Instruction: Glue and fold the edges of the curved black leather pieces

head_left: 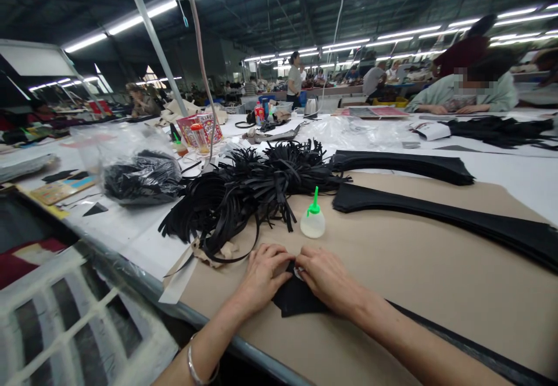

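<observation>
At the near edge of the board, my left hand (pixel 263 277) has its fingers and thumb closed on the narrow end of a flat black piece of material (pixel 299 301). My right hand (pixel 326 278) pinches the same end, its fingertips nearly touching the left ones. A small pale spot shows by the right fingertips; what it is I cannot make out. The piece runs right under my right forearm, which hides part of it. Just beyond my hands stands a squeeze bottle (pixel 313 226) with a green spout and whitish contents.
Brown board (pixel 436 275) covers the near table. A tangled heap of black strips (pixel 261 179) lies beyond my left hand, beside a plastic bag (pixel 142 171). Two stacks of long black pieces (pixel 401 165) lie on the right. A co-worker (pixel 471 92) sits across the table.
</observation>
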`<state>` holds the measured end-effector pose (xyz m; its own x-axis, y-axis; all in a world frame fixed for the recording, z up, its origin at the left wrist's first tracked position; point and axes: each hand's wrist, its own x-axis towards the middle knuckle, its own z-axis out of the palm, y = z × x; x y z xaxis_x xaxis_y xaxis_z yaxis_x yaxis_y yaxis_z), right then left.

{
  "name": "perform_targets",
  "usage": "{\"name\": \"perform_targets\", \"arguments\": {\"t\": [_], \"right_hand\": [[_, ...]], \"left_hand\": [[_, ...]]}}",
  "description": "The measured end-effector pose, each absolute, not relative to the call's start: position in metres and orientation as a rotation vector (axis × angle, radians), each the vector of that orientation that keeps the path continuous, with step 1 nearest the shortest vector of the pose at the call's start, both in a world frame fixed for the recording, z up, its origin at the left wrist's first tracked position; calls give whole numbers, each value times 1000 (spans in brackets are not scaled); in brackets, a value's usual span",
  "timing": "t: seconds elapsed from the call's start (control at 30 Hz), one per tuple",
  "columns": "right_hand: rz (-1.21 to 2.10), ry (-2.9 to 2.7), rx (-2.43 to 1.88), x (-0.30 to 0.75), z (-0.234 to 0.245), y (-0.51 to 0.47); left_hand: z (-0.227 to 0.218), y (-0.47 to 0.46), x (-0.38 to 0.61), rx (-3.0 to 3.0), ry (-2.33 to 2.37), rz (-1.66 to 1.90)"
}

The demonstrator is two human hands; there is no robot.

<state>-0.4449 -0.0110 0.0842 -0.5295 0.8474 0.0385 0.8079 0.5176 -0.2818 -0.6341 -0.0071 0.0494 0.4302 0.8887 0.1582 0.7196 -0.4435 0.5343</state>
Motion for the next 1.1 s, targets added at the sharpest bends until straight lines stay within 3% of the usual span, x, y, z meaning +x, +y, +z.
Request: {"name": "perform_targets", "arguments": {"t": [0.23,0.63,0.83,1.1], "right_hand": [[355,-2694,-1510,-397,91,-30],[298,-2597,-1384,-431,71,-19],[421,-2490,-1346,-444,73,-11],[255,-2498,-1475,-449,69,-8]], "left_hand": [[50,-7,-635,2273,1352,606],[49,-6,-635,2224,1367,608],[50,-3,-635,2200,1353,609],[50,0,-637,2172,1348,594]]}}
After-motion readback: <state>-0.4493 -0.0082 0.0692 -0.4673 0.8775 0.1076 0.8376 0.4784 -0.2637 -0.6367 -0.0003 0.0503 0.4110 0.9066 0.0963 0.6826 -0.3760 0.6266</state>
